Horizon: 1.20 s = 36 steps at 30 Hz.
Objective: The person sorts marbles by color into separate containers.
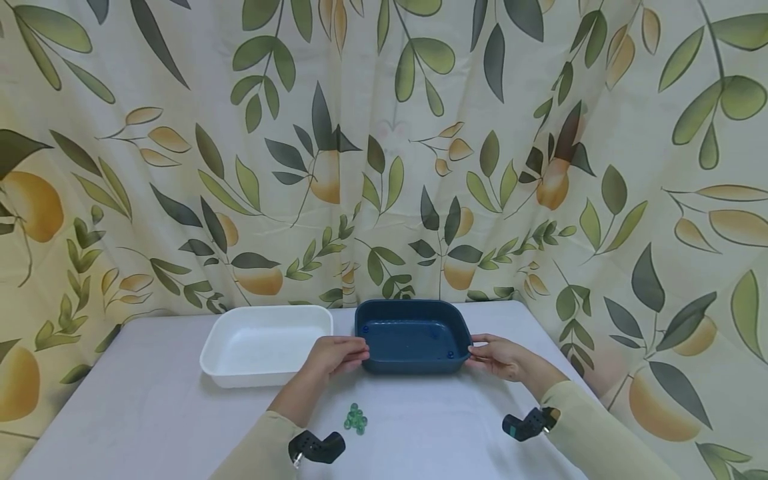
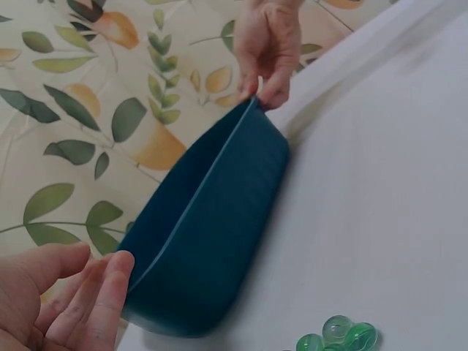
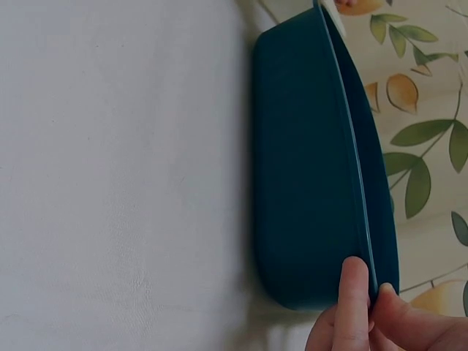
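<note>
The blue bin (image 1: 414,366) sits between the two hands, at the back of the table (image 1: 150,407), one end at each set of fingertips. The right hand (image 1: 501,358) pinches the rim at the bin's right end, thumb at the edge and a finger against the outer wall. The left hand (image 1: 336,355) touches the left end near the front corner, its fingers fairly straight; whether its thumb also clamps the rim, I cannot tell. A few small dark balls (image 1: 451,355) lie inside the bin. Green marbles (image 1: 356,420) cluster on the table, nearer the person, and a white bin (image 1: 258,381) stands just beside the left hand.
</note>
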Each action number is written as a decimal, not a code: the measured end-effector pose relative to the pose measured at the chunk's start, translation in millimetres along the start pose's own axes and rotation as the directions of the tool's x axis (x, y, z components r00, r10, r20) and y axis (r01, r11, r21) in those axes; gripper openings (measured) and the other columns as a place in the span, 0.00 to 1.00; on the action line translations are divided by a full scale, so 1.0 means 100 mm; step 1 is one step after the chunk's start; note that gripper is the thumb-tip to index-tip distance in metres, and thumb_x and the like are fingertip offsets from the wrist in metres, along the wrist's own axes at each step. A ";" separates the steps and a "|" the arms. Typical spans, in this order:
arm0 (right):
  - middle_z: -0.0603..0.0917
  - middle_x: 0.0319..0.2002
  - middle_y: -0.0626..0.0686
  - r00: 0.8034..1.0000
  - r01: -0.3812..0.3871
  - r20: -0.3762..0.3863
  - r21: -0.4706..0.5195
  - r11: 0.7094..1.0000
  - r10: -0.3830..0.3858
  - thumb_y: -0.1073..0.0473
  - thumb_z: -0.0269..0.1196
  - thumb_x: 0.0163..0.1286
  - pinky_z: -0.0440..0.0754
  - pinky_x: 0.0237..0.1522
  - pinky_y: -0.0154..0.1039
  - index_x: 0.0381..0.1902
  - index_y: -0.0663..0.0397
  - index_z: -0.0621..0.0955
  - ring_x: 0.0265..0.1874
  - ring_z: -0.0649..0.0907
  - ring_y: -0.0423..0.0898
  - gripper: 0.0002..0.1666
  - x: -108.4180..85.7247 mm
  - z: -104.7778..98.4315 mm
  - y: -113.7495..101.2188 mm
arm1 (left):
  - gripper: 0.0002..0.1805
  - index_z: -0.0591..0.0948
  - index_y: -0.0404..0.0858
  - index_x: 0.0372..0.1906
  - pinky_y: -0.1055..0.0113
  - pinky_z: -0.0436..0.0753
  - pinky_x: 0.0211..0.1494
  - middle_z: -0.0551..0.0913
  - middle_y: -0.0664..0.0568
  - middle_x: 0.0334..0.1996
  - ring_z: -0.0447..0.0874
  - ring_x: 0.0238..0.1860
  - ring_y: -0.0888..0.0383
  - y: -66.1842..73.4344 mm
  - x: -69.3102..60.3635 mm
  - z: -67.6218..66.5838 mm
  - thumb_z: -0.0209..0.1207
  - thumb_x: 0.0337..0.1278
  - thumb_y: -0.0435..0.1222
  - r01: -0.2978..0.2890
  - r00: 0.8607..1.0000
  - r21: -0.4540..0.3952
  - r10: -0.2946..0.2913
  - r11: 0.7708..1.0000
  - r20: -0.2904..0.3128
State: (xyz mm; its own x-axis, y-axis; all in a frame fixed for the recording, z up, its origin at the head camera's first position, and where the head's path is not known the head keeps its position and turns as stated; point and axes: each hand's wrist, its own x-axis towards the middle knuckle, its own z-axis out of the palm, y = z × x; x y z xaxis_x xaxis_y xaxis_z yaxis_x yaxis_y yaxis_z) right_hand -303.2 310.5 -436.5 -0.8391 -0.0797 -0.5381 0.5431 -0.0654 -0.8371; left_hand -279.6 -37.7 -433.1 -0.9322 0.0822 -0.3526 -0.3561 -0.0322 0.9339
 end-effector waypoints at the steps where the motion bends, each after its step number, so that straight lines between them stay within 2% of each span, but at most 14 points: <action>1: 0.76 0.47 0.63 1.000 0.000 0.000 0.000 1.000 0.000 0.73 0.54 0.72 0.85 0.51 0.39 0.73 0.63 0.55 0.40 0.84 0.47 0.36 0.00 0.00 0.00 | 0.18 0.81 0.28 0.54 0.67 0.86 0.46 0.89 0.44 0.39 0.90 0.38 0.56 0.00 0.00 -0.01 0.63 0.63 0.34 0.000 1.000 0.004 0.000 1.000 -0.001; 9: 0.76 0.48 0.63 1.000 0.001 0.008 -0.008 1.000 0.000 0.73 0.54 0.72 0.85 0.51 0.39 0.74 0.63 0.53 0.40 0.84 0.48 0.37 0.00 0.00 0.00 | 0.17 0.82 0.28 0.53 0.68 0.86 0.44 0.89 0.44 0.38 0.90 0.38 0.56 0.03 -0.01 -0.07 0.63 0.62 0.34 -0.008 1.000 0.006 0.008 1.000 -0.001; 15: 0.76 0.48 0.63 1.000 0.004 0.000 -0.010 1.000 -0.004 0.73 0.54 0.72 0.81 0.57 0.41 0.74 0.64 0.54 0.41 0.83 0.48 0.37 -0.02 0.02 0.00 | 0.16 0.82 0.28 0.52 0.70 0.87 0.42 0.89 0.44 0.38 0.90 0.37 0.57 0.08 -0.04 -0.11 0.63 0.63 0.32 -0.014 1.000 -0.009 0.014 1.000 -0.007; 18: 0.76 0.48 0.63 1.000 0.002 -0.006 -0.014 1.000 -0.002 0.73 0.53 0.73 0.79 0.59 0.42 0.74 0.63 0.54 0.40 0.83 0.48 0.36 -0.03 0.02 0.00 | 0.16 0.81 0.27 0.53 0.69 0.87 0.43 0.89 0.43 0.38 0.90 0.38 0.56 0.11 -0.06 -0.12 0.62 0.63 0.32 -0.017 1.000 -0.022 0.017 1.000 -0.003; 23: 0.76 0.48 0.63 1.000 0.008 0.005 -0.012 1.000 -0.008 0.73 0.53 0.72 0.81 0.57 0.41 0.74 0.64 0.53 0.41 0.83 0.48 0.37 -0.04 0.03 0.00 | 0.16 0.82 0.28 0.52 0.69 0.87 0.44 0.89 0.43 0.39 0.90 0.42 0.52 0.14 -0.07 -0.17 0.62 0.64 0.33 -0.023 1.000 -0.006 0.022 1.000 -0.016; 31: 0.76 0.48 0.63 1.000 0.009 0.009 -0.010 1.000 -0.009 0.73 0.53 0.73 0.84 0.53 0.39 0.74 0.64 0.53 0.40 0.83 0.48 0.36 -0.05 0.02 0.00 | 0.17 0.81 0.27 0.54 0.68 0.86 0.45 0.88 0.41 0.43 0.90 0.42 0.53 0.22 -0.10 -0.31 0.61 0.65 0.32 -0.045 0.998 0.023 0.046 0.999 -0.041; 36: 0.76 0.49 0.64 1.000 0.013 0.002 -0.015 1.000 -0.013 0.73 0.53 0.72 0.84 0.52 0.39 0.74 0.64 0.53 0.41 0.83 0.48 0.36 -0.04 0.03 0.01 | 0.17 0.80 0.26 0.55 0.67 0.86 0.47 0.88 0.40 0.43 0.90 0.43 0.53 0.29 -0.16 -0.45 0.60 0.66 0.33 -0.057 0.997 0.038 0.059 0.998 -0.049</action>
State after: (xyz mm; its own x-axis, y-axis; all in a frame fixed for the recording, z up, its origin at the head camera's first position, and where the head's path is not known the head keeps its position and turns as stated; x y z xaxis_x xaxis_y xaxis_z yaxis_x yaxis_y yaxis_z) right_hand -299.5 308.1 -435.0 -0.8460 -0.0804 -0.5270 0.5315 -0.0512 -0.8455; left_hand -277.5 -85.2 -402.9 -0.9535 0.0316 -0.2997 -0.2999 0.0008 0.9540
